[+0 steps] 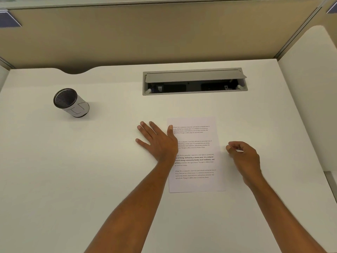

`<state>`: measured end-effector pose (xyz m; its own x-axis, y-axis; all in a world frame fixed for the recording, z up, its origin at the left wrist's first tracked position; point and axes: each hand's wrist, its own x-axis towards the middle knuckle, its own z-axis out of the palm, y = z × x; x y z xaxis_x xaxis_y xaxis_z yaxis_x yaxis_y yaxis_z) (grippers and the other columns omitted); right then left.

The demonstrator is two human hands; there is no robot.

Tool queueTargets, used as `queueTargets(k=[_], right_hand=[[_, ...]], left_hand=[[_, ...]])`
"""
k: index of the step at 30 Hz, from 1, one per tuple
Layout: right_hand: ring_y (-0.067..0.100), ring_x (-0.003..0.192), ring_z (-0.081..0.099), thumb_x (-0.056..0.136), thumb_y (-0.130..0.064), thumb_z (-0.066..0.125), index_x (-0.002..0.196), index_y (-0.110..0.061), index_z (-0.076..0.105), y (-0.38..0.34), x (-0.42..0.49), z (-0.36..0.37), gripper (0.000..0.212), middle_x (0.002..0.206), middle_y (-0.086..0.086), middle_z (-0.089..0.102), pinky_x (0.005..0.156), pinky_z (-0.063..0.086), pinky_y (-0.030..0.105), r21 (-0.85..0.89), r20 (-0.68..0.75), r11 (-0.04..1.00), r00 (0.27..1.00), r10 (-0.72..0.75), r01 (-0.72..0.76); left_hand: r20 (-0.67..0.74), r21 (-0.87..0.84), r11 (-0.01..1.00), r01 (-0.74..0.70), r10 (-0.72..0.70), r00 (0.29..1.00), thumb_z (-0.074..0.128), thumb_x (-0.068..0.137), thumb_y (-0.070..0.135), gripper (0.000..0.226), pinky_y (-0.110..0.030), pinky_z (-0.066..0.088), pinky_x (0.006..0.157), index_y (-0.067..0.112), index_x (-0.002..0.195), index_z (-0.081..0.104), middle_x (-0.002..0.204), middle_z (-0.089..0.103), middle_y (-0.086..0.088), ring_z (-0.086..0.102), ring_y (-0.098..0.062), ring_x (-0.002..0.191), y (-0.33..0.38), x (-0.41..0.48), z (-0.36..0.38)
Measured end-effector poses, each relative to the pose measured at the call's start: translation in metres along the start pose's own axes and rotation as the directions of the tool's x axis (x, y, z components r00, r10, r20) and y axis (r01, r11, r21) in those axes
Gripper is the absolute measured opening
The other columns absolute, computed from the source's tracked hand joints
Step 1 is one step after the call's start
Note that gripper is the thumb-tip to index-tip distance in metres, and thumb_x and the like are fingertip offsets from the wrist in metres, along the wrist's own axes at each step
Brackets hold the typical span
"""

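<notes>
A printed sheet of paper (pixel 196 152) with several text paragraphs lies flat on the white desk (pixel 109 179), right of centre. My left hand (pixel 157 141) lies flat with fingers spread on the desk, its thumb side overlapping the sheet's left edge. My right hand (pixel 243 157) hovers just off the sheet's right edge, fingers loosely curled with thumb and fingertips close together; nothing shows between them.
A mesh pen holder (pixel 71 103) stands at the left of the desk, empty inside as far as I see. An open cable hatch (pixel 194 82) with a raised grey flap sits at the back. Beige partition walls (pixel 164 33) close off the back and right.
</notes>
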<state>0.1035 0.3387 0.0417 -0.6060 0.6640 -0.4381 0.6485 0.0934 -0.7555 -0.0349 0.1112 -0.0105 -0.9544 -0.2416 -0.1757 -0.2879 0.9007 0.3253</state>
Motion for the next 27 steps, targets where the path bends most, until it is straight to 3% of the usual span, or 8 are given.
queueTargets(k=[7,13,27], right_hand=[[0.023,0.108,0.074,0.097,-0.032,0.077,0.106,-0.032,0.079,-0.002,0.008,0.003,0.009,0.108,-0.013,0.077,0.098,0.057,0.044,0.035,-0.018,0.999,1.000,-0.004,0.004],[0.026,0.110,0.075,0.095,-0.033,0.078,0.105,-0.035,0.080,0.000,0.015,0.003,0.010,0.110,-0.007,0.079,0.104,0.059,0.051,0.082,-0.025,0.997,1.000,-0.005,0.007],[0.026,0.109,0.074,0.096,-0.032,0.077,0.103,-0.036,0.080,0.002,0.010,-0.001,0.009,0.109,-0.006,0.080,0.101,0.060,0.049,0.097,-0.010,0.995,1.000,-0.009,0.010]], left_hand=[[-0.007,-0.020,1.000,0.005,-0.005,1.000,0.017,0.097,0.089,0.111,-0.071,-0.003,0.132,0.010,0.174,0.010,0.184,-0.003,-0.017,-0.010,-0.034,0.171,-0.005,0.001,0.005],[0.003,-0.035,0.999,0.015,-0.015,1.000,0.020,0.090,0.098,0.120,-0.071,-0.006,0.132,0.014,0.175,0.005,0.184,-0.006,-0.015,-0.012,-0.033,0.170,-0.003,0.002,0.002],[0.033,-0.024,0.999,0.025,-0.024,0.999,0.021,0.084,0.103,0.125,-0.071,-0.011,0.130,0.021,0.175,-0.003,0.184,-0.013,-0.012,-0.016,-0.032,0.170,-0.006,0.004,0.001]])
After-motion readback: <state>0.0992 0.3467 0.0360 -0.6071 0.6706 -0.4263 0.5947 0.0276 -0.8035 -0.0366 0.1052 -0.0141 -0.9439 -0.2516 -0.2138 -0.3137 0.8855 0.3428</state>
